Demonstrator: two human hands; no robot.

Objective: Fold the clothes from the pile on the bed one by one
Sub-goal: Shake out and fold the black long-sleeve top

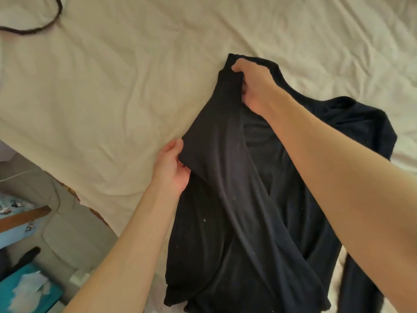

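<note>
Both hands are gripping a dark shirt [237,211] lying on the bed [112,86]: left hand [173,168] pinching the fold's edge, right hand [252,84] clutching the far end. It is looking soft and limp, best held by edges.

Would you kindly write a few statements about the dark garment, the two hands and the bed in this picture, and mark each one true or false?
1. The dark navy long-sleeved knit garment lies on the wrinkled cream bed sheet. True.
2. The right hand grips the garment's far end. True.
3. The left hand rests flat on the sheet, away from the garment. False: it holds the garment's left edge.
4. A thin dark cord lies on the sheet at the far left. True.
5. The garment is already a neat, finished rectangle. False: a strip is lifted across it and a part spreads out to the right.
6. A stack of folded clothes sits beside the garment. False: none is in view.
</note>
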